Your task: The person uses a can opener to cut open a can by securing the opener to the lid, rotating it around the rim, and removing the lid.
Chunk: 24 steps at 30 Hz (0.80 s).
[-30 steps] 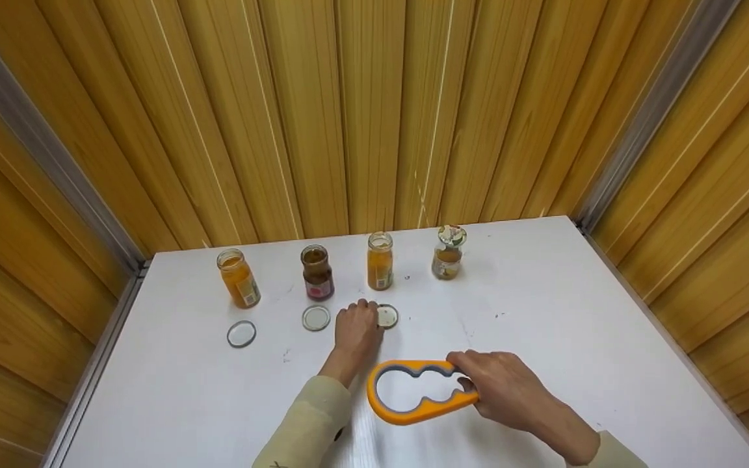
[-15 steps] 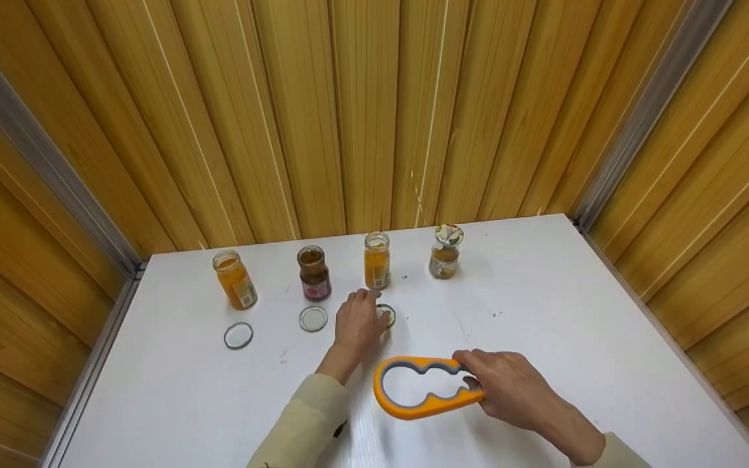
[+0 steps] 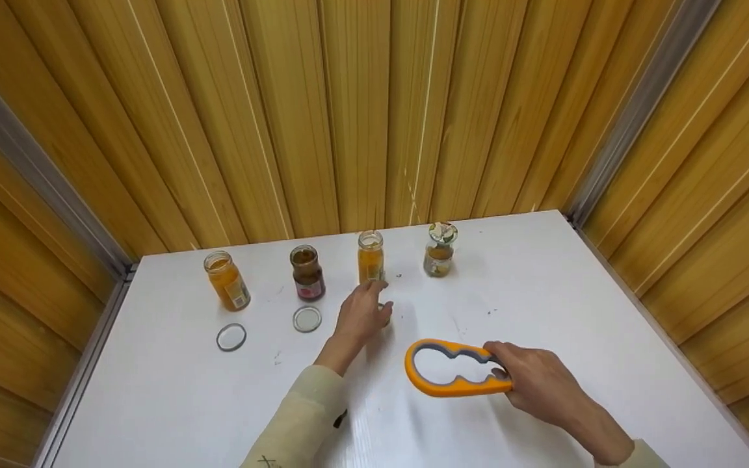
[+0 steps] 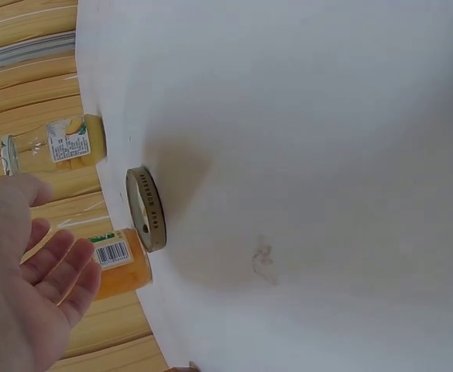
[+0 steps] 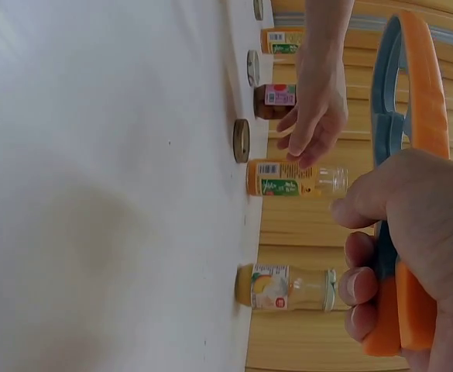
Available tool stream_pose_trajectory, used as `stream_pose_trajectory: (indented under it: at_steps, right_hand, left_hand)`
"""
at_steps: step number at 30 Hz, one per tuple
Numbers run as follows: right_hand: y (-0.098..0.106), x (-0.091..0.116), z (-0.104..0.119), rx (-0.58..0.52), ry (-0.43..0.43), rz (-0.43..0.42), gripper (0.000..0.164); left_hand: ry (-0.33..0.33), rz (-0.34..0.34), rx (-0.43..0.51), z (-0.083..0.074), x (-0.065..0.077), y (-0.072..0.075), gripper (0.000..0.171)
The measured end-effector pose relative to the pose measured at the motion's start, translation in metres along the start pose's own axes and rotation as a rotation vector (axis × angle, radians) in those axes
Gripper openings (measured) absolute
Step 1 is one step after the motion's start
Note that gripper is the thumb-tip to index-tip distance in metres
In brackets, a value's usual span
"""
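Note:
My right hand [image 3: 537,380] grips an orange and grey jar opener [image 3: 459,387], held above the table. My left hand [image 3: 358,315] has its fingers apart and holds nothing. It hovers over a metal lid [image 4: 155,217] that lies on the table and is mostly hidden by the hand in the head view. Just beyond the fingers stands an uncapped jar of orange contents [image 3: 370,257]. To its right, a jar [image 3: 439,253] with a patterned lid on top has pale yellow contents low in the glass.
Farther left stand an uncapped dark jar [image 3: 308,276] and another uncapped orange jar [image 3: 227,283]. In front of them lie a lid [image 3: 307,319] and a second lid [image 3: 231,337]. Wood-patterned walls [image 3: 355,117] enclose the white table [image 3: 173,403].
My left hand has come away from the lid, its fingers spreading and shifting toward the orange jar. My right hand has moved to the right with the jar opener.

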State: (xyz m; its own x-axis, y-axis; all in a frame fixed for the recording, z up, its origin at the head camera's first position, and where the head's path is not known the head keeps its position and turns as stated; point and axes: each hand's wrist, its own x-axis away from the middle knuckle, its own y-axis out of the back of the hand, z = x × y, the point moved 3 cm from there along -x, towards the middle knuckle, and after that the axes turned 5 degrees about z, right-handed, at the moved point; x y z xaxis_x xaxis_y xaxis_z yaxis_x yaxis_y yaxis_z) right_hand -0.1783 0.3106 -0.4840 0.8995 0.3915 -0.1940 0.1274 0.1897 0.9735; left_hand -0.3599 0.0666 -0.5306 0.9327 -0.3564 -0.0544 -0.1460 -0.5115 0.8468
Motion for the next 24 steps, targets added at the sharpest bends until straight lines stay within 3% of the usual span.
stream_pose_trajectory:
  at_steps: [6,10,15,24]
  right_hand:
    - [0.008,0.011,-0.031,0.045,-0.049,-0.073,0.042]
    - [0.013,0.016,-0.051,0.048,-0.096,-0.083,0.047]
    - [0.016,0.024,-0.071,0.058,-0.137,-0.089,0.052]
    - [0.014,0.042,-0.096,0.076,-0.212,-0.079,0.055]
  left_hand:
    - [-0.023,0.004,0.029,-0.014,-0.014,-0.003,0.042]
    - [-0.003,0.016,0.093,-0.025,-0.025,-0.003,0.042]
    - [-0.011,-0.020,0.154,-0.041,-0.041,-0.009,0.043]
    - [0.061,-0.069,0.267,-0.066,-0.072,-0.021,0.058]
